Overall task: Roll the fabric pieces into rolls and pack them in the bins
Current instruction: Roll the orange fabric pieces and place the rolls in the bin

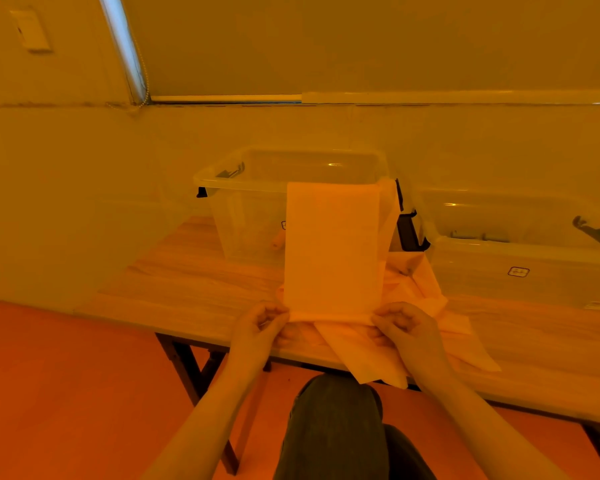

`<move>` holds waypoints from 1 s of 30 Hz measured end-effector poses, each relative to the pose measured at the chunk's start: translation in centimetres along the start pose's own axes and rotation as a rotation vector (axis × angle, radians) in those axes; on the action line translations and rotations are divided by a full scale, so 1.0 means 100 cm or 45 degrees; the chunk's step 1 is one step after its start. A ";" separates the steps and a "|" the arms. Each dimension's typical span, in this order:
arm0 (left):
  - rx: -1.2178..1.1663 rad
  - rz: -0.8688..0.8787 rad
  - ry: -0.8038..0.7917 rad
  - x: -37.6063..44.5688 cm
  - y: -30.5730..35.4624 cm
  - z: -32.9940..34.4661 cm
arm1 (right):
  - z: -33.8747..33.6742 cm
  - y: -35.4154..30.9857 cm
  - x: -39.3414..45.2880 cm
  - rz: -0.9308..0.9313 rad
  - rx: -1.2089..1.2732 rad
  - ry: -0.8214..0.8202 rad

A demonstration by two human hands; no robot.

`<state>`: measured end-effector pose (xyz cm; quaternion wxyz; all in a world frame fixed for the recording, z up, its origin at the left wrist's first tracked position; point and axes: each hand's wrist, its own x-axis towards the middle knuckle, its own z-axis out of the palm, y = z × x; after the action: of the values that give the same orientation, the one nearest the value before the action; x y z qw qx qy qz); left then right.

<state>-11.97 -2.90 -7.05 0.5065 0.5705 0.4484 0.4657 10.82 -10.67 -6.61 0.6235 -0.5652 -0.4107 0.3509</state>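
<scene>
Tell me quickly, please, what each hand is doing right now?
Left hand: pinches the near left corner of the fabric strip.
Right hand: pinches the strip's near right corner.

1. One view only: a wide-angle camera worn on the head.
2. It faces forward and down, across the bench (194, 289) toward the wall (84, 168).
3. Range is close: both forearms enter from the bottom edge.
4. Straight lines bow near the frame edges.
</scene>
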 end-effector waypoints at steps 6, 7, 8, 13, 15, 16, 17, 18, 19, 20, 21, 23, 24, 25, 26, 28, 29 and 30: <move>0.029 -0.043 -0.006 0.000 0.000 -0.001 | 0.001 0.001 0.001 0.016 0.014 0.019; 0.031 -0.048 -0.014 0.000 0.000 -0.002 | 0.001 0.001 0.001 0.024 0.004 0.024; 0.037 -0.052 -0.026 0.000 0.001 -0.002 | 0.001 0.000 0.001 0.034 -0.014 0.029; 0.052 -0.049 -0.048 -0.001 0.000 -0.003 | -0.001 0.001 0.000 0.047 -0.179 0.032; 0.082 -0.019 -0.042 -0.001 0.000 -0.003 | -0.001 0.000 -0.001 0.026 -0.154 0.039; 0.087 -0.010 -0.037 -0.001 0.000 -0.003 | -0.001 0.000 -0.002 0.018 -0.131 0.043; 0.086 -0.004 -0.034 -0.001 0.001 -0.002 | -0.001 -0.001 -0.002 0.015 -0.113 0.048; 0.087 -0.003 -0.031 -0.001 0.001 -0.002 | -0.001 -0.002 -0.002 0.015 -0.102 0.048; 0.091 -0.004 -0.030 0.000 0.001 -0.002 | -0.001 -0.002 -0.002 0.018 -0.097 0.044; 0.097 -0.006 -0.031 0.001 0.000 -0.003 | -0.001 -0.002 -0.002 0.016 -0.107 0.041; 0.106 -0.009 -0.035 0.001 -0.001 -0.004 | -0.001 -0.001 -0.001 0.009 -0.136 0.040; 0.125 -0.019 -0.045 0.003 -0.004 -0.005 | -0.002 0.001 -0.001 0.008 -0.195 0.050; 0.128 -0.027 -0.047 0.002 -0.004 -0.005 | -0.002 0.001 -0.001 0.013 -0.195 0.051; 0.128 -0.032 -0.046 0.002 -0.004 -0.005 | -0.003 0.001 -0.001 0.019 -0.178 0.051; 0.122 -0.036 -0.044 0.002 -0.004 -0.004 | -0.002 0.000 0.000 0.024 -0.147 0.050; 0.095 -0.037 -0.032 0.000 -0.003 -0.003 | -0.001 -0.001 -0.001 0.035 -0.062 0.054; 0.072 -0.035 -0.022 0.000 -0.002 -0.002 | -0.001 -0.001 -0.001 0.034 -0.033 0.056; 0.050 -0.033 -0.010 -0.001 -0.001 -0.001 | 0.000 -0.001 -0.001 0.024 -0.027 0.058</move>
<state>-12.09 -2.95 -7.14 0.5030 0.5764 0.4628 0.4479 10.82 -10.78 -6.49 0.6234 -0.5834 -0.3947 0.3395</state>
